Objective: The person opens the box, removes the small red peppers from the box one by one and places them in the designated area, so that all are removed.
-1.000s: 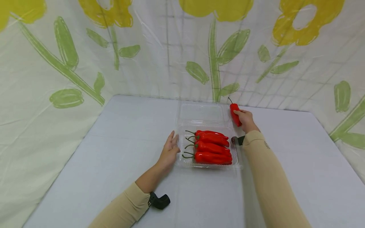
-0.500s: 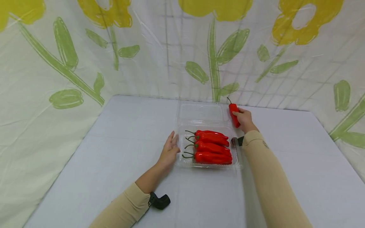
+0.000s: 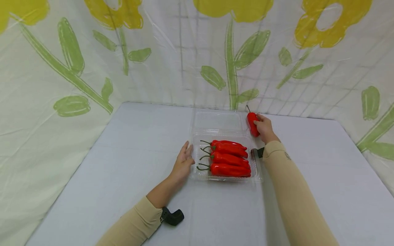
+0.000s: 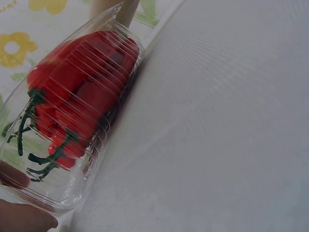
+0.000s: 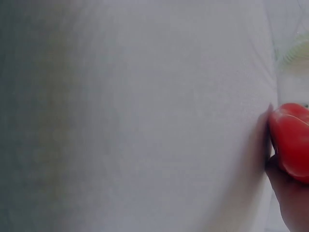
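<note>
A red chili pepper (image 3: 252, 123) with a thin green stem is held by my right hand (image 3: 264, 128) at the far right corner of a clear plastic clamshell box (image 3: 197, 176). Thumb and fingers grip the pepper from its right side; the right wrist view shows only part of the pepper (image 5: 292, 140) at its right edge. Several more red peppers (image 3: 229, 159) lie side by side in the box, stems to the left. My left hand (image 3: 183, 162) touches the box's left side with its fingers fairly straight. In the left wrist view, the thumb (image 4: 26, 217) is at the box's corner.
The box's lid (image 3: 218, 121) lies folded back toward the rear edge of the white-covered table (image 3: 138, 136). Behind the table hangs a white curtain (image 3: 169, 68) printed with yellow flowers. A black wrist camera mount (image 3: 173, 217) sticks out from the left sleeve.
The pepper has turned slightly in my right hand and shifted a little to the left. My left hand and the box have stayed in place.
</note>
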The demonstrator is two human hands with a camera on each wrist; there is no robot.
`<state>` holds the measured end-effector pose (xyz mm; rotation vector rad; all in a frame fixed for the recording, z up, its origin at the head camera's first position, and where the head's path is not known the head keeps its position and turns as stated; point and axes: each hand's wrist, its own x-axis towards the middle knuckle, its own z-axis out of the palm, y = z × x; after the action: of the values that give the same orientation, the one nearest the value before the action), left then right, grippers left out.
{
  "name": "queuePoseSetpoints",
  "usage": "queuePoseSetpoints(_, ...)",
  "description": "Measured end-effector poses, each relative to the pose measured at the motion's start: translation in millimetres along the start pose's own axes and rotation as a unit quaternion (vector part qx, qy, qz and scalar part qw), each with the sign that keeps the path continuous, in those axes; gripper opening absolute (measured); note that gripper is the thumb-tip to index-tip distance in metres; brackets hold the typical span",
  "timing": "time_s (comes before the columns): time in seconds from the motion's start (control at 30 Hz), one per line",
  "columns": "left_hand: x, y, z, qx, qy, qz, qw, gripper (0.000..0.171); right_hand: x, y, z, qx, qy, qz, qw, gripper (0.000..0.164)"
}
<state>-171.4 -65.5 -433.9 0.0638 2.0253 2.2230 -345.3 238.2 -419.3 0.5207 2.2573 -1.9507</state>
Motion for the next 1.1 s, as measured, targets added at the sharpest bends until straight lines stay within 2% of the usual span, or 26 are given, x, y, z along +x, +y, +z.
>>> queuePoseSetpoints(0.33,1.5,0.5,-0.1,0.004,0.002,0.0,1.0,0.079,-3.2,-3.2,-2.2,-0.009,0.035,0.004,0.999,0.054)
queuePoseSetpoints(0.8,-0.5,-0.5,0.3,-0.001,0.002,-0.006,1.0,0.08,-7.7,-2.5,-5.5,-0.036,0.038,0.004,0.999,0.053)
queuePoseSetpoints(1.0,-0.2,-1.0,0.2,0.005,0.004,-0.005,1.0,0.079,-8.9,-1.5,-2.6,-0.083,0.038,-0.012,0.996,0.059)
queuePoseSetpoints(1.1,0.2,-0.8,0.5,0.006,0.004,-0.005,1.0,0.079,-10.7,-2.8,-2.0,-0.084,0.041,-0.011,0.996,0.06)
